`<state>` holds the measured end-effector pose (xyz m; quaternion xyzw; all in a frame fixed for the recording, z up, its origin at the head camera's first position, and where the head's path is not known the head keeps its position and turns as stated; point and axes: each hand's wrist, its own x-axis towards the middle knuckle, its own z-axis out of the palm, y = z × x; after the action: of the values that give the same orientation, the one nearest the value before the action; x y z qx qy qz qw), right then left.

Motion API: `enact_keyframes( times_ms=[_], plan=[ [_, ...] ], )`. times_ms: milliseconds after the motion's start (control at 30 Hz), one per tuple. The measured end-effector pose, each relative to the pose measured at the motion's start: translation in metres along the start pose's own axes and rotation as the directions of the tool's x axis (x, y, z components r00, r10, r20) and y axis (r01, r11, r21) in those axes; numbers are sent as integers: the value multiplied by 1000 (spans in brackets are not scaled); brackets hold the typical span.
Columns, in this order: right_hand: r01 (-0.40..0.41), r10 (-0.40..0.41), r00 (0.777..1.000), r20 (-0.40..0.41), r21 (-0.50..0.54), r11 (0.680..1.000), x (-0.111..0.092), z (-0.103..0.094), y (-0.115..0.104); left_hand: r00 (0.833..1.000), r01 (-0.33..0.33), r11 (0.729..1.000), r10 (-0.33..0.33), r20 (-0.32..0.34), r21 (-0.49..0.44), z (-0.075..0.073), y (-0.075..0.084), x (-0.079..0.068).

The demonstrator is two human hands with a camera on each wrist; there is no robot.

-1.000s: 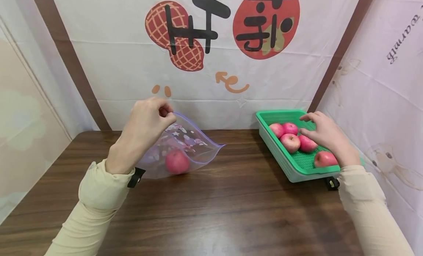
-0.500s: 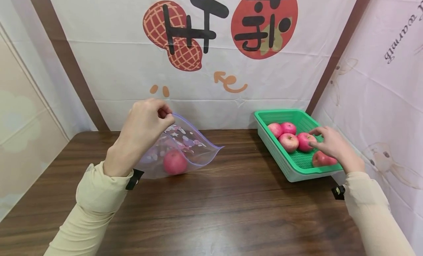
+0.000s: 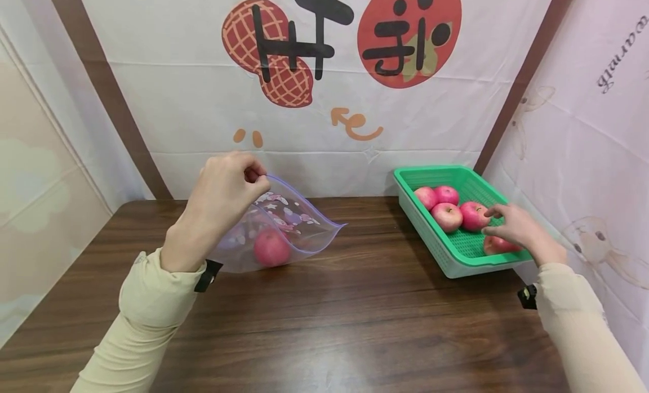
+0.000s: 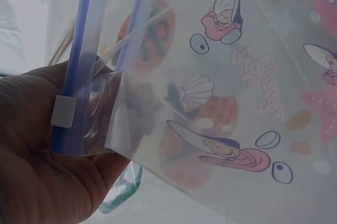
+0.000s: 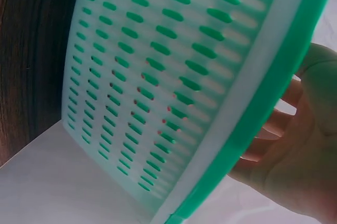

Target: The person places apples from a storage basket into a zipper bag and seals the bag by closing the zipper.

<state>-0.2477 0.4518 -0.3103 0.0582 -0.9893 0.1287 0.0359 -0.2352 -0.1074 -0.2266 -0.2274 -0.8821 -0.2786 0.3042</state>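
My left hand (image 3: 215, 199) pinches the top edge of a clear zip bag (image 3: 316, 238) with a blue-purple seal and cartoon prints. The bag's mouth gapes toward the right, and a red apple (image 3: 271, 248) lies inside it. In the left wrist view a white slider (image 4: 63, 111) sits on the seal beside the palm. Over the right side of a green basket (image 3: 423, 223), my right hand (image 3: 524, 232) hovers with thumb and fingers spread. Just below it is an apple (image 3: 497, 245), partly covered by the hand. The right wrist view shows the hand (image 5: 303, 155) beyond the basket's rim.
Several more apples (image 3: 447, 217) cluster in the back left part of the basket, which stands at the right of a dark wooden table (image 3: 314, 308). A printed white cloth (image 3: 324, 134) hangs right behind the table, with further cloth at both sides.
My right hand has moved right and toward me, from above the clustered apples to the apple at the basket's front right. The left hand and bag stay in place.
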Motion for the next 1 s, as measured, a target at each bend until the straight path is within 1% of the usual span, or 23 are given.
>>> enact_keyframes(
  times_ms=[200, 433, 767, 1000],
  plan=[
    [3, -3, 999, 37, 2, 1000, -2, 5, 11, 1000, -2, 1000, 2, 9, -5, 2, 2, 0],
    [-18, 17, 993, 118, 7, 1000, -3, 7, 14, 1000, -15, 1000, 15, 5, -13, 4, 4, -1],
    [-52, 56, 986, 156, -28, 998, 0, 10, 16, 1000, -5, 1000, 5, 15, -12, 2, 4, 0],
    [-114, 114, 977, 178, -12, 993, 2, 16, 19, 1000, -3, 1000, 3, 16, -8, 1, 3, -1]
  ],
)
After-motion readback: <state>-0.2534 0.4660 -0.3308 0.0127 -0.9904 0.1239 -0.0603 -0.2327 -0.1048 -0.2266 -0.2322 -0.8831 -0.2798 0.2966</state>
